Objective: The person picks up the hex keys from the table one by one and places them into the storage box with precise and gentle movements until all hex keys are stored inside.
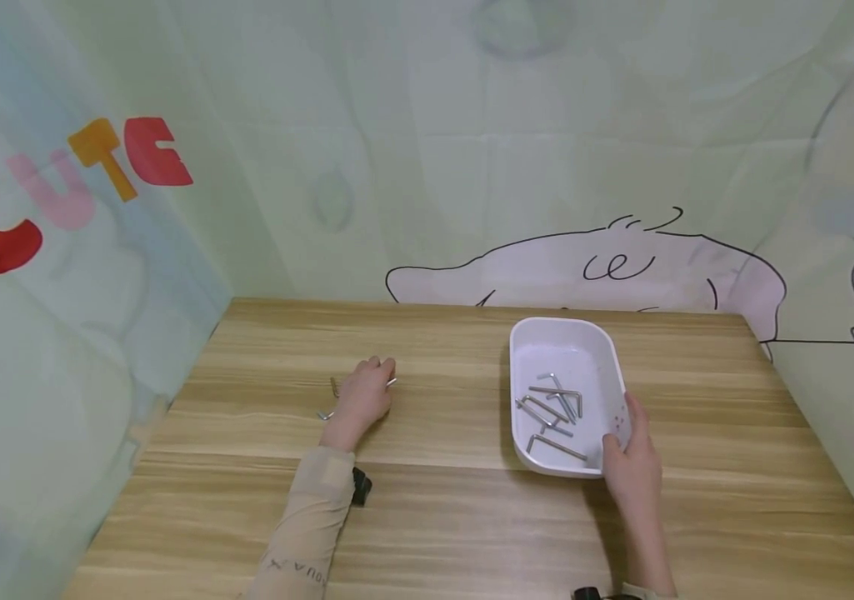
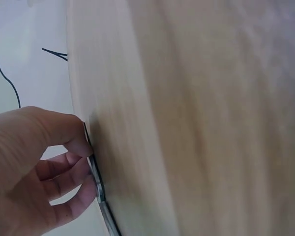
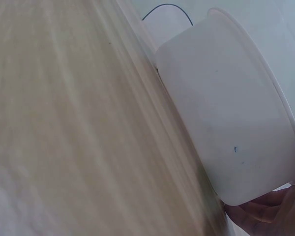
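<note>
My left hand (image 1: 363, 397) is down on the left part of the table, its curled fingers pinching a silver L-shaped hex key (image 1: 392, 382) whose end pokes out past the fingertips. In the left wrist view, the thumb and fingers meet a metal hex key (image 2: 97, 183) at the tabletop. Beside that hand lie other hex keys (image 1: 326, 415), partly hidden by it. My right hand (image 1: 634, 462) grips the near right rim of a white plastic bin (image 1: 563, 327), thumb over the edge and fingers along the outer wall. Several hex keys (image 1: 557, 446) lie crisscrossed inside the bin.
The wood-grain table (image 1: 441, 533) reaches back to a printed cloth backdrop (image 1: 427, 167), which also rises along both sides. Between my left hand and the bin is a stretch of tabletop. In the right wrist view, the bin's outer wall (image 3: 221, 108) stands against the table.
</note>
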`<state>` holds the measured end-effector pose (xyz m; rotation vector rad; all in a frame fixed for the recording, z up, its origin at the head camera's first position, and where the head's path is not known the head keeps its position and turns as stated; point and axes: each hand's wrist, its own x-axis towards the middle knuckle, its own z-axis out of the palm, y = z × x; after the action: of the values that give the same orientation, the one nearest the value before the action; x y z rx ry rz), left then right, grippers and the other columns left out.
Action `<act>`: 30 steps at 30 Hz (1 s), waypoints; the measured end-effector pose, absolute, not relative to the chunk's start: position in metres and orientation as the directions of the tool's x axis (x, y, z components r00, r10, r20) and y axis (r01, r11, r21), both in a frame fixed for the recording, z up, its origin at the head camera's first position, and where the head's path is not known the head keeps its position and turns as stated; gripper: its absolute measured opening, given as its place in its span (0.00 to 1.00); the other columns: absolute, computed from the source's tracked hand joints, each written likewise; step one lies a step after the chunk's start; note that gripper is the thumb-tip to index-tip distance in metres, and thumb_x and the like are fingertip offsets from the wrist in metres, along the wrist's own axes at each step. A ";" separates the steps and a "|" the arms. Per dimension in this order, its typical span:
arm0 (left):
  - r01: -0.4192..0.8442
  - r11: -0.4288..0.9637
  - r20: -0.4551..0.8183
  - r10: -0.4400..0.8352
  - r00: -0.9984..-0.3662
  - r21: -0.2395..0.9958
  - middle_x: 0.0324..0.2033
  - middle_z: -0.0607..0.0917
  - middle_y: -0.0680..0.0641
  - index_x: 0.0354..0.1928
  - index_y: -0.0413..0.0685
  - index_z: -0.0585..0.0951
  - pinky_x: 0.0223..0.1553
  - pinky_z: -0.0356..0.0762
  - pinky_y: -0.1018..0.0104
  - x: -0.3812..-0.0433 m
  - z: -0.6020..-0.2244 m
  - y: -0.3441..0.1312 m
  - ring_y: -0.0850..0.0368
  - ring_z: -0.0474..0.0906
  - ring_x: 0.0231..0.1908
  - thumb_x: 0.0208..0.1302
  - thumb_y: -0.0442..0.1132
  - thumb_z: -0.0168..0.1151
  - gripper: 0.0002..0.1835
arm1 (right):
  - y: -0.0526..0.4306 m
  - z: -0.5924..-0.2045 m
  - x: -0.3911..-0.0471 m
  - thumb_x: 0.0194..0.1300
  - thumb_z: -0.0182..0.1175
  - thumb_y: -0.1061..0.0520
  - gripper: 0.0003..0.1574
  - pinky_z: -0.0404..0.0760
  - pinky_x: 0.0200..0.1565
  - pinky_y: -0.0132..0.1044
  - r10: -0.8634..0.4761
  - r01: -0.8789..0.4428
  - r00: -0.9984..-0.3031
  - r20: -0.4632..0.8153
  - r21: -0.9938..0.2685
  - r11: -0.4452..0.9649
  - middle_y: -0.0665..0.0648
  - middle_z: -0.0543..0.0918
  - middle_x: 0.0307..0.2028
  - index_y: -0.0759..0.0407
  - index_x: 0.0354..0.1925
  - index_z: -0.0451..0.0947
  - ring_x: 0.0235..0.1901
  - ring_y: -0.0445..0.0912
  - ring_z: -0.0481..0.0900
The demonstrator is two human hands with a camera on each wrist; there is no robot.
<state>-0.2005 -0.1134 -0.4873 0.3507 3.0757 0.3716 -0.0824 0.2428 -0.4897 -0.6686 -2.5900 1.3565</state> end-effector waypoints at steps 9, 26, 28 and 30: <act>0.230 0.942 -0.023 0.243 -0.970 0.245 0.32 0.76 0.44 0.38 0.46 0.74 0.27 0.71 0.63 -0.200 -0.482 -0.112 0.51 0.71 0.32 0.59 0.29 0.59 0.08 | 0.244 -0.489 -0.082 0.65 0.45 0.62 0.43 0.55 0.66 0.65 0.444 0.318 -0.892 -0.080 -0.810 0.493 0.72 0.59 0.70 0.49 0.75 0.46 0.68 0.70 0.57; 0.265 0.923 0.010 0.273 -0.962 0.279 0.30 0.76 0.46 0.35 0.44 0.75 0.29 0.69 0.63 -0.197 -0.481 -0.117 0.53 0.69 0.30 0.54 0.25 0.59 0.09 | 0.243 -0.492 -0.081 0.64 0.45 0.61 0.42 0.64 0.59 0.67 0.455 0.301 -0.890 -0.046 -0.808 0.506 0.75 0.62 0.67 0.49 0.75 0.48 0.61 0.71 0.65; 0.268 0.922 0.022 0.273 -0.962 0.279 0.30 0.75 0.47 0.35 0.45 0.75 0.28 0.67 0.64 -0.197 -0.481 -0.117 0.53 0.68 0.30 0.55 0.26 0.58 0.08 | 0.243 -0.492 -0.081 0.64 0.45 0.61 0.42 0.63 0.60 0.67 0.454 0.299 -0.890 -0.045 -0.810 0.505 0.74 0.62 0.68 0.49 0.75 0.48 0.62 0.71 0.65; 0.269 0.923 0.027 0.272 -0.962 0.276 0.30 0.75 0.47 0.35 0.45 0.75 0.28 0.66 0.65 -0.196 -0.480 -0.117 0.54 0.68 0.30 0.57 0.26 0.58 0.07 | 0.243 -0.492 -0.081 0.64 0.45 0.61 0.42 0.63 0.60 0.67 0.453 0.298 -0.890 -0.046 -0.812 0.503 0.74 0.61 0.68 0.49 0.75 0.48 0.63 0.71 0.64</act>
<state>-0.1962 -0.1167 -0.4802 0.4318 3.0683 0.4386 -0.0807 0.2431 -0.4919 -0.6483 -2.5698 1.3369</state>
